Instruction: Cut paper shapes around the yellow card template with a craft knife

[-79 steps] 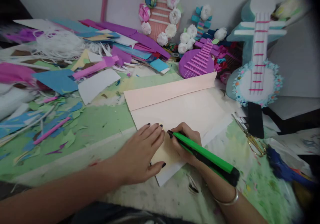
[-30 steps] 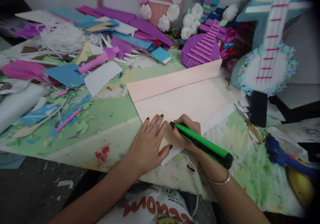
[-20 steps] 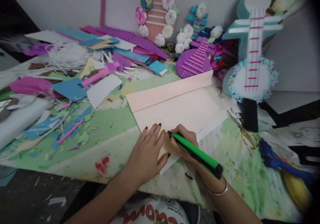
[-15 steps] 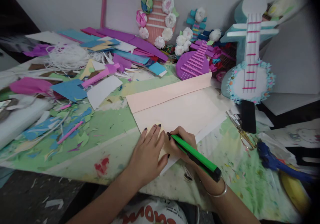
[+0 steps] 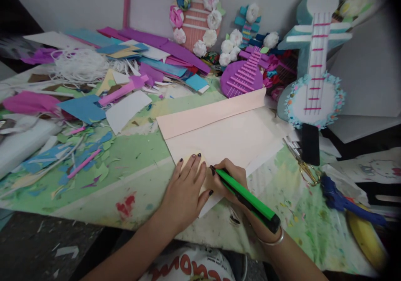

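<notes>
A pale pink sheet (image 5: pixel 232 134) with its far edge folded over lies in front of me, white paper showing beneath its right side. My left hand (image 5: pixel 184 195) rests flat on it, fingers stretched out, pressing a small cream-coloured piece (image 5: pixel 209 184) mostly hidden under the palm. Closed around a green utility knife (image 5: pixel 247 195) with a black end is my right hand (image 5: pixel 230 176). The knife's front end points down at the paper beside the left fingertips; its blade tip is hidden by the fingers.
Paper scraps (image 5: pixel 78 155) and white string (image 5: pixel 79 65) heap up on the left. Decorated model instruments stand behind, including a purple one (image 5: pixel 241 78) and a white-and-blue one (image 5: pixel 316 88). At right lie gold scissors (image 5: pixel 308 172), a black phone (image 5: pixel 310 144) and a blue glue gun (image 5: pixel 338 197).
The view has shifted slightly. Both hands stay at nearly the same spot on the paper, and the green utility knife is still held at almost the same angle.
</notes>
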`<state>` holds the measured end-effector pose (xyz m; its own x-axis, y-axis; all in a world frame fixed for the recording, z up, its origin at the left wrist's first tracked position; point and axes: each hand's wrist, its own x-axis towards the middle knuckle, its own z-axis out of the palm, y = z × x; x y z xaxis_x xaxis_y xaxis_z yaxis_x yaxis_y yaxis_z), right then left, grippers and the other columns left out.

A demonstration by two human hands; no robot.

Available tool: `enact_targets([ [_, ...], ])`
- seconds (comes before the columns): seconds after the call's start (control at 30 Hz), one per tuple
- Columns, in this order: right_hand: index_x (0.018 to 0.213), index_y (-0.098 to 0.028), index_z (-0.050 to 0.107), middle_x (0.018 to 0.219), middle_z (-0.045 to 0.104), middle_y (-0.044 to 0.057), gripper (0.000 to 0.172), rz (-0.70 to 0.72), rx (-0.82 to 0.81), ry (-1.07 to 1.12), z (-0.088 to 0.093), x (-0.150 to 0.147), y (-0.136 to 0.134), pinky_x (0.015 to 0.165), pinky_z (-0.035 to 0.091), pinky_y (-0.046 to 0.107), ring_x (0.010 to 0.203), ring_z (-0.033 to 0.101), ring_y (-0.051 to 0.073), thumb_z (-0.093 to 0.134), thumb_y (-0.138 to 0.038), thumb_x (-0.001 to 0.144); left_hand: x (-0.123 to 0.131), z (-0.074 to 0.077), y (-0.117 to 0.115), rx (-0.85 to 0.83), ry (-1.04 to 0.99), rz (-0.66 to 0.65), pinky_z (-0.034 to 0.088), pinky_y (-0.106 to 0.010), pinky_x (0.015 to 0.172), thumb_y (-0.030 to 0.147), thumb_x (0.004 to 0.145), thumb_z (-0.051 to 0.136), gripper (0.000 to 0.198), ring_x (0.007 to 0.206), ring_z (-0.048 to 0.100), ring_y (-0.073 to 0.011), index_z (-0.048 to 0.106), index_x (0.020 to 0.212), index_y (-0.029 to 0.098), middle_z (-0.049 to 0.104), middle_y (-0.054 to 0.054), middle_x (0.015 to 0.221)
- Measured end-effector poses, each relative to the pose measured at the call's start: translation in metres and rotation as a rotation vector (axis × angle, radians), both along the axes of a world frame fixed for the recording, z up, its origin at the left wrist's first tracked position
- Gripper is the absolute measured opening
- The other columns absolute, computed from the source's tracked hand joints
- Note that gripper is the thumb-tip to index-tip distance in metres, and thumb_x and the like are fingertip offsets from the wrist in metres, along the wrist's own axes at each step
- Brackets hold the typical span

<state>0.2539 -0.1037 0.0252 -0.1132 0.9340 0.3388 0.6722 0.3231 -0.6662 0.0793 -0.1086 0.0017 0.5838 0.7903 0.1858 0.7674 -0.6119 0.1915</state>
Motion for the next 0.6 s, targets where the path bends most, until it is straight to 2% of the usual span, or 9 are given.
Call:
enact_targets([
  [0.1,0.071,-0.021,0.047,0.057,0.053,-0.005,0.007,-0.007,0.010,-0.015,0.0018,-0.0008,-0.0007,0.046,0.036,0.019,0.046,0.042,0.008,0.051,-0.015,0.072,0.0003,-0.0001,0.0001,0.014,0.013,0.004,0.020,-0.049,0.117,0.050,0.099,0.033,0.059,0.145,0.025,-0.0282,0.043,0.144,0.012,0.035,-0.012,0.154],
  [0.37,0.071,-0.021,0.047,0.057,0.054,-0.005,0.007,-0.013,0.022,-0.023,0.0033,-0.0009,-0.0034,0.045,0.036,0.019,0.045,0.043,0.008,0.052,-0.017,0.072,0.0015,0.0000,0.0009,0.015,0.007,0.007,0.021,-0.050,0.117,0.050,0.097,0.037,0.061,0.144,0.027,-0.0286,0.044,0.143,0.011,0.035,-0.013,0.154],
  [0.6,0.074,-0.021,0.048,0.057,0.054,-0.005,0.009,0.005,0.020,-0.006,0.0009,0.0019,-0.0065,0.046,0.035,0.018,0.046,0.044,0.008,0.054,-0.016,0.073,-0.0002,-0.0036,0.0005,-0.001,0.019,-0.008,0.018,-0.051,0.117,0.048,0.099,0.032,0.060,0.146,0.022,-0.0289,0.039,0.146,0.011,0.032,-0.014,0.155],
])
